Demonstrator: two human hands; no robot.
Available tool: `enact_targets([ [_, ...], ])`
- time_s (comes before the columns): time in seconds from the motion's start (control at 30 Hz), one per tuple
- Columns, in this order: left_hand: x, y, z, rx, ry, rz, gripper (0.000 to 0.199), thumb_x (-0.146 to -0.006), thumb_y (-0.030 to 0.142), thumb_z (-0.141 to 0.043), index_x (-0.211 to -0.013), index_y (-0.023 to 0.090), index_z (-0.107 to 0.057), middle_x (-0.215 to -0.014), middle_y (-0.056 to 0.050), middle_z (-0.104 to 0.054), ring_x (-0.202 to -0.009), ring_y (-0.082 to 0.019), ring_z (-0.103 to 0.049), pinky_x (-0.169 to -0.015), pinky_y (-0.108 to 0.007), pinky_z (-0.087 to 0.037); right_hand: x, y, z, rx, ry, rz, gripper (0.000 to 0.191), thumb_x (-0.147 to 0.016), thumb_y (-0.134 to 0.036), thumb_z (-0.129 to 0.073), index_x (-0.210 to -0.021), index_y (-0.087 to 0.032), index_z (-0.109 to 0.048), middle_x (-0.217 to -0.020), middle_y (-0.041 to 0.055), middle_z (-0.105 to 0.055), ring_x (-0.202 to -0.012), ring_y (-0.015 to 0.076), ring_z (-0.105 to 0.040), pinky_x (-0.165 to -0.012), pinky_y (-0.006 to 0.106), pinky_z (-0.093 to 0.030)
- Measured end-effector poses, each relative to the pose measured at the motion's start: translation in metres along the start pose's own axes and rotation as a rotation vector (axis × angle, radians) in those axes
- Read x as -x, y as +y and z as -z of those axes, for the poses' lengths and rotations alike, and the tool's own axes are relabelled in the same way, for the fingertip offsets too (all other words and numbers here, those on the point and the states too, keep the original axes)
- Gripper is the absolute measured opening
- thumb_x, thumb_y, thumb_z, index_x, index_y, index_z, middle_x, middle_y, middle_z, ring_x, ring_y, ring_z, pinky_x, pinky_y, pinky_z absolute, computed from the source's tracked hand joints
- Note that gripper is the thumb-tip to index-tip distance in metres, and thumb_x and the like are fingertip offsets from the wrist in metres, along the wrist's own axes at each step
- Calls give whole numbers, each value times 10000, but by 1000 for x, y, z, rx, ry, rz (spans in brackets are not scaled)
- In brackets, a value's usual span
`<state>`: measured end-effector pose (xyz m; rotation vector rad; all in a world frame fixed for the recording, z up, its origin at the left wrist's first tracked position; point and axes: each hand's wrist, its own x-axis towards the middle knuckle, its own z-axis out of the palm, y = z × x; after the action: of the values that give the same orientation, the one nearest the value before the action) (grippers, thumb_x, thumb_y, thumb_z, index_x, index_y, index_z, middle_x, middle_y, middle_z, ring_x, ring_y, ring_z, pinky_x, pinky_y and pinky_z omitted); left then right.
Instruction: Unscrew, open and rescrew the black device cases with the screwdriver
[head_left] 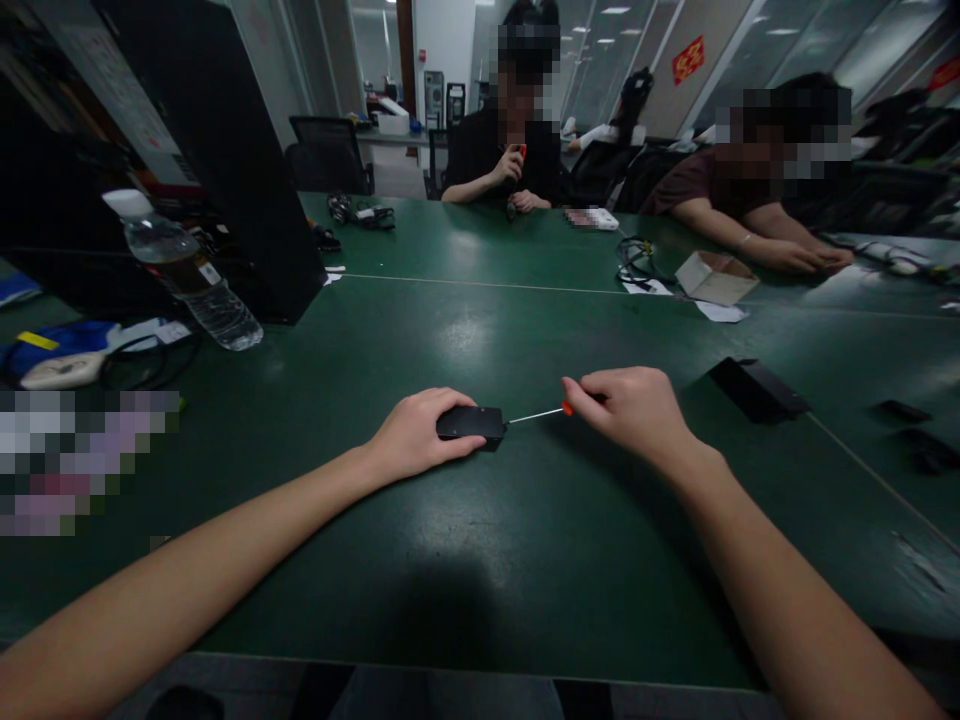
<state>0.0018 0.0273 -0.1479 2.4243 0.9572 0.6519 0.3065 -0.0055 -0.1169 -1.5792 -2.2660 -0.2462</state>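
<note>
While a small black rectangular box is held flat on the dark green tabletop between the thumb and fingers of the left hand, a thin metal screwdriver with a red handle is gripped in the closed right hand — its tip at the box's three-o'clock end. A larger black box lies towards two o'clock.

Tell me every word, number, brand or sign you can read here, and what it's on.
Nothing reads clearly.
Red wall signs: too blurred.
Plastic bottle: label too small.
Tall black case: pale label, too blurred.
Small black box in left hand: no readable text.
</note>
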Motion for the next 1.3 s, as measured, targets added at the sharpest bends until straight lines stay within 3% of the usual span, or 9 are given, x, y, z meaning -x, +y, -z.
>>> enact_targets([
  [0.1, 0, -1, 0, -3, 2, -18, 424, -891, 500, -720, -1191, 205, -673, -1170, -84, -728, -1049, -273, -687, -893, -411, -540, -3, 4, -17, -147, -178, -63, 623, -1029, -462, -350, -546, -188, -633, -479, 12, -524, -447, 116, -413, -563, 302, -280],
  [0.17, 0, -2, -1, -4, 10, -21, 416, -894, 481, -722, -1195, 199, -670, -1178, -87, -727, -1058, -273, -687, -913, -414, -535, -4, 3, -25, -196, -225, -65, 649, -1035, -465, -313, -512, -189, -581, -479, 12, -501, -453, 114, -392, -573, 299, -284],
  [0.5, -1, -1, -1, 30, 16, -37, 391, -913, 441, -709, -1213, 196, -659, -1196, -78, -724, -1077, -261, -683, -942, -395, -520, -3, -23, -34, -346, -202, -43, 628, -1048, -514, -354, -617, -182, -668, -547, 14, -571, -512, 124, -476, -620, 291, -315],
  [0.77, -2, 0, 1, 132, 50, -49, 345, -932, 398, -679, -1217, 204, -657, -1203, -82, -729, -1100, -259, -686, -977, -397, -520, -4, -30, -43, -416, -159, -30, 596, -1028, -559, -413, -625, -177, -627, -529, -3, -538, -490, 113, -456, -572, 278, -318],
  [0.93, -2, 0, 2, 159, 56, -42, 353, -921, 411, -688, -1209, 208, -667, -1197, -85, -731, -1091, -261, -688, -976, -406, -528, -3, -21, -42, -392, -63, 42, 457, -1022, -506, -502, -782, -166, -692, -701, 48, -674, -626, 150, -594, -628, 278, -402],
  [1.1, -3, 0, 1, 167, 49, -70, 343, -921, 398, -701, -1203, 205, -668, -1194, -84, -729, -1094, -255, -685, -989, -397, -521, -2, -21, -42, -357, -33, 219, 317, -1022, -417, -540, -1016, -141, -694, -906, 96, -687, -793, 181, -637, -726, 296, -501],
  [1.3, -2, 2, 3, 175, 29, -88, 362, -910, 408, -718, -1209, 210, -673, -1198, -79, -729, -1100, -251, -686, -1001, -391, -522, 1, -27, -41, -297, 19, 276, 275, -1040, -347, -502, -1085, -146, -684, -943, 107, -699, -829, 199, -642, -760, 331, -525],
])
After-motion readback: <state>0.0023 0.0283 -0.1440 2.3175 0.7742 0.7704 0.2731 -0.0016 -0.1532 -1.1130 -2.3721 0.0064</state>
